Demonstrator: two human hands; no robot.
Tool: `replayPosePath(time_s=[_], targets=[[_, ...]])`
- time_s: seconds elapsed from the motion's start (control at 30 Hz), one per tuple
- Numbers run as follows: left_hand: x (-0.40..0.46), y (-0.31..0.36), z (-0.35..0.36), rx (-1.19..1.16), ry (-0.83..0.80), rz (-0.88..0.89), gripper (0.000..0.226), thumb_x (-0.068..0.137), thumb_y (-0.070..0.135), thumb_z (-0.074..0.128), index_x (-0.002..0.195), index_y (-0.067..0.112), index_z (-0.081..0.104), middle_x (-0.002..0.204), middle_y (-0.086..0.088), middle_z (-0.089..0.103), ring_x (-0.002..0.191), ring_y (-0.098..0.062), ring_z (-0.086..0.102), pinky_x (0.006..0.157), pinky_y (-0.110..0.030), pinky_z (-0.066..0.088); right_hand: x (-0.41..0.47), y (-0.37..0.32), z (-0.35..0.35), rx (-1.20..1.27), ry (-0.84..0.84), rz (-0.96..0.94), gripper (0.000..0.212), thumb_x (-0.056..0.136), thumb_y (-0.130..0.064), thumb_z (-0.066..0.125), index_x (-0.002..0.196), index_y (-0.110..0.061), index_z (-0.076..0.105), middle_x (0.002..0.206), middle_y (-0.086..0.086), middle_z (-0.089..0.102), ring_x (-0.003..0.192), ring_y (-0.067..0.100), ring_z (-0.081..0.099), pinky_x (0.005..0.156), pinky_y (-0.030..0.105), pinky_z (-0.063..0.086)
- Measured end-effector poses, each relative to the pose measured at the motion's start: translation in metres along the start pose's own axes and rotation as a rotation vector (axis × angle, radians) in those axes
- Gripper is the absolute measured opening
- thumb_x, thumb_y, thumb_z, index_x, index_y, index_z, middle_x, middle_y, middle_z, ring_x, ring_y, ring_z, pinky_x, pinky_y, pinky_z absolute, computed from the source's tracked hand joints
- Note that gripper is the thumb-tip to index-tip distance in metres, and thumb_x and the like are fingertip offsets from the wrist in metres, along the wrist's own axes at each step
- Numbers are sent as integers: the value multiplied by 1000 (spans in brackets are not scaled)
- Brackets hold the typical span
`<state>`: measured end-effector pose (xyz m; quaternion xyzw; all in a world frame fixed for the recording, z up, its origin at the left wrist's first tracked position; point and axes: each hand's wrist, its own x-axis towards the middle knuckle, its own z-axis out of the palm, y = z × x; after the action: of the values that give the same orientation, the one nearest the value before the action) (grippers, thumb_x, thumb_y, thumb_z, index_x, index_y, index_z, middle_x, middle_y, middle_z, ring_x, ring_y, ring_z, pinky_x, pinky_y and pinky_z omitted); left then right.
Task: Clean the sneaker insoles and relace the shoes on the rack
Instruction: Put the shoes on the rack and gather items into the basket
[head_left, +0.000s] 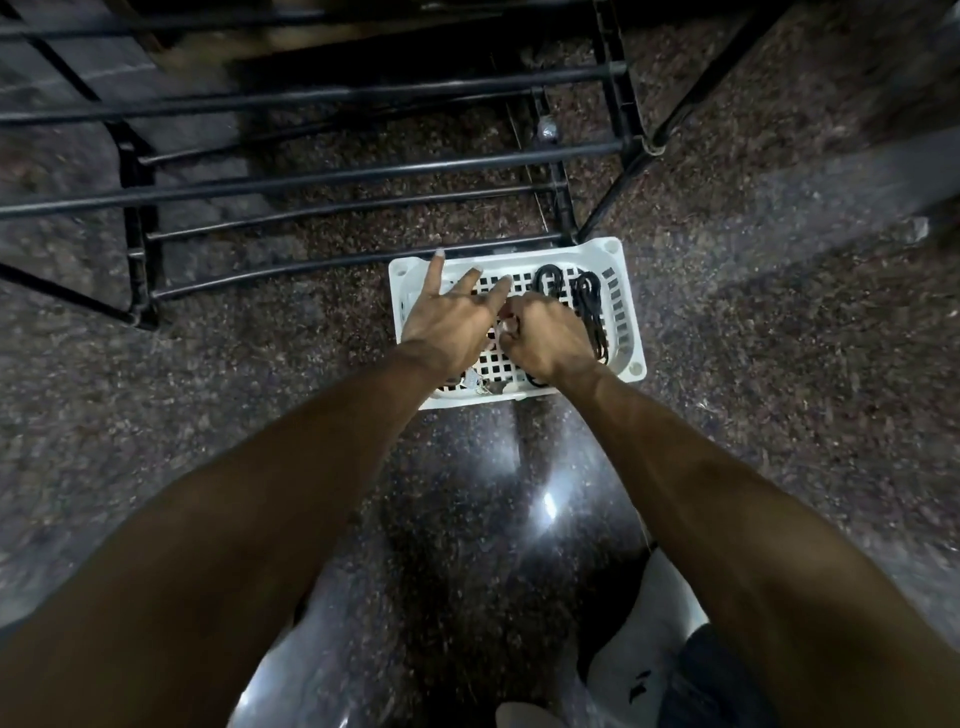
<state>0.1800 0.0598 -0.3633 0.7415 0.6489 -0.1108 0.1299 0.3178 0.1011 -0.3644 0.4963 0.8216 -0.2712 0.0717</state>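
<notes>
At far left, the black metal-bar shoe rack stands on the dark speckled polished stone floor, its rails running across the upper part of the view; I see no shoes on the bars in sight. Just in front of its lower right corner sits the white perforated plastic basket, right against the rack's foot. My left hand hovers over the basket's left half with fingers spread and straight — the forefinger reaching past the far rim. My right hand sits just beside it, nearly touching, its fingers curled in around something small and pale that is too hidden to name. Right of that hand, coiled black shoelaces lie in the basket along its right wall — the task's laces, loose in the basket and not on any shoe. At lower right, a white sneaker rests on the floor near my forearm.
</notes>
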Motion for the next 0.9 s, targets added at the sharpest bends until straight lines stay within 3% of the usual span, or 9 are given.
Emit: replayPosePath(time_s=[0.23,0.33,0.4,0.5,0.57,0.63,0.7,0.77,0.9], targets=[[1,-1,3,6,-1,-20,78,94,37,53,153,15,7,152,-3,40,150,-22,7,116,-56,-12,-16,11,10,173,127,42,36,86,-17,59,120,-23,54,105,0,60,81,19,60,66,26,48],[-4,-5,4,-23,17,-66,75,95,39,51,154,19,9,156,-1,30,150,-21,1,117,-54,-10,-42,17,22,326,330,153,17,86,-12,57,101,-18,59,90,1,63,71,17,55,58,19,38],[-13,-6,6,-138,56,-103,73,95,40,52,153,20,13,158,1,25,150,-20,-1,119,-50,-8,-65,20,41,452,413,274,6,87,-14,55,91,-17,56,80,1,64,67,19,58,58,23,44],[-35,-3,18,-393,250,-180,69,90,39,56,150,19,28,153,-3,33,148,-22,13,120,-50,4,-95,23,68,532,438,501,5,84,-30,49,86,-26,51,77,4,67,71,28,63,69,39,54],[-52,1,31,-541,455,-326,65,84,38,55,144,15,41,145,-9,43,140,-28,31,115,-54,22,-104,24,80,548,361,582,10,81,-27,57,91,-27,57,86,4,70,81,29,65,74,36,53],[-66,5,41,-685,570,-579,65,82,39,53,141,14,44,139,-12,48,131,-31,42,109,-51,31,-106,20,87,527,269,576,23,81,-25,63,104,-27,60,98,3,70,91,28,64,79,35,52],[-75,9,48,-852,548,-842,61,87,36,57,142,14,42,135,-13,51,124,-33,48,105,-49,37,-100,13,92,507,230,591,29,82,-29,66,111,-26,58,104,1,67,95,26,63,82,37,52],[-80,11,55,-1007,441,-959,57,91,38,56,142,15,44,126,-12,61,115,-35,57,99,-50,44,-90,5,94,540,234,666,26,83,-30,69,105,-22,58,100,2,66,93,25,62,80,35,50],[-85,12,60,-1063,293,-830,45,94,37,55,134,18,51,115,-14,68,101,-36,64,87,-48,52,-73,-10,98,575,279,794,30,83,-32,71,101,-13,57,100,9,67,97,30,64,83,37,49]])
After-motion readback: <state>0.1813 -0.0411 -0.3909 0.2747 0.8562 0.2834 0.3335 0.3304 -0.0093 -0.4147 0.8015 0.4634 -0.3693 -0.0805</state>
